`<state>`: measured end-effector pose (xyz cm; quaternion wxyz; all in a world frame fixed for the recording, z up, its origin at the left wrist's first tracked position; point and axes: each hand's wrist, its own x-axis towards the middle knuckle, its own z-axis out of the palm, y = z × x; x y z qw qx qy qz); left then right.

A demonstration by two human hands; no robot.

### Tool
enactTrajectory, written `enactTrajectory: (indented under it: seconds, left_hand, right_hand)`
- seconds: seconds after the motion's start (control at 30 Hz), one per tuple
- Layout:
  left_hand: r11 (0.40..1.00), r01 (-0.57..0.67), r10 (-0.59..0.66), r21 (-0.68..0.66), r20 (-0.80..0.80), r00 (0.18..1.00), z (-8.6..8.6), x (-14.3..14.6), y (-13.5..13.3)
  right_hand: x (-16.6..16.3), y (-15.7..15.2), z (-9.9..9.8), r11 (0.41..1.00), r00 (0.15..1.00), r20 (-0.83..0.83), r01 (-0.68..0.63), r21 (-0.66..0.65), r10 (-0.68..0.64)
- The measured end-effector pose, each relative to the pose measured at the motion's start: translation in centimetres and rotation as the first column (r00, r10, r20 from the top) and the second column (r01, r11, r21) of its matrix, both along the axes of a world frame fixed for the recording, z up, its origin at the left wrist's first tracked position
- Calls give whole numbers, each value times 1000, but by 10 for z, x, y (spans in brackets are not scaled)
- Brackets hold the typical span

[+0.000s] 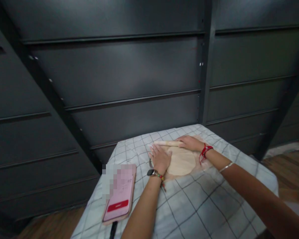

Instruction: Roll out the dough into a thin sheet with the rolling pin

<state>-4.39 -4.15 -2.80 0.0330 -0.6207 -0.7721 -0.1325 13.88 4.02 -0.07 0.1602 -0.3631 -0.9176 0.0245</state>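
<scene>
A pale round sheet of dough [181, 161] lies on a light board on the checked cloth [196, 205]. Across its far edge rests a wooden rolling pin [167, 143]. My left hand [159, 157] lies flat, fingers stretched out, with the fingertips on the pin's left part. My right hand [191, 142] presses palm-down on the pin's right end, fingers extended over it. A watch sits on my left wrist; red thread and a bangle circle my right wrist.
A pink phone [120, 192] with a lit screen lies on the cloth at the left, a dark cable running off its near end. Dark metal panels [129, 76] rise close behind the table. Wooden floor shows at both sides.
</scene>
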Motion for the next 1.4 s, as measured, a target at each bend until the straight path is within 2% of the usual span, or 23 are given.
enactTrajectory:
  seconds: [0.13, 0.2, 0.33, 0.4, 0.47, 0.53, 0.63, 0.73, 0.8, 0.9, 1.0, 1.13, 1.4]
  left_hand:
    - [998, -33, 36, 51, -58, 998, 2, -10, -1]
    - [1000, -21, 21, 5, -51, 998, 6, -14, -3]
    - [986, 87, -83, -142, 35, 996, 11, -14, -7]
    - [983, 111, -102, -145, 68, 992, 13, -14, -7]
    - [992, 108, -103, -57, 86, 991, 15, -16, -6]
    - [991, 100, -108, 90, 93, 990, 16, -19, -4]
    - [957, 110, -132, 267, 67, 989, 18, -23, -2]
    - [939, 161, -174, 304, 15, 985, 17, -24, -1]
    - [950, 186, -194, 252, 4, 981, 15, -23, -2]
    - [979, 179, -184, 101, 41, 982, 12, -22, -2]
    - [989, 150, -149, 3, 61, 987, 14, -21, 1]
    - [995, 94, -92, -28, 63, 994, 18, -19, 6]
    - [998, 62, -62, 5, 35, 997, 23, -25, 26]
  right_hand:
    - [4, 5, -17, 996, 985, -149, -86, -16, 82]
    - [8, 3, -22, 993, 976, -184, -117, -1, 114]
    - [12, -2, -26, 992, 964, -236, -113, 46, 121]
    - [14, -4, -27, 993, 958, -266, -96, 69, 111]
    - [15, -4, -27, 991, 953, -272, -117, 70, 131]
    - [15, -5, -25, 987, 950, -266, -155, 44, 161]
    - [14, -8, -18, 976, 947, -247, -216, -16, 205]
    - [11, -14, -9, 961, 947, -210, -264, -83, 242]
    - [8, -18, -5, 955, 950, -190, -272, -122, 246]
    - [2, -20, -6, 966, 962, -178, -228, -118, 206]
    - [-6, -18, -13, 990, 984, -128, -131, -55, 123]
    - [-17, -10, -19, 999, 1000, -15, -21, -37, 20]
    - [-30, 17, -18, 984, 996, 65, 68, -164, -58]
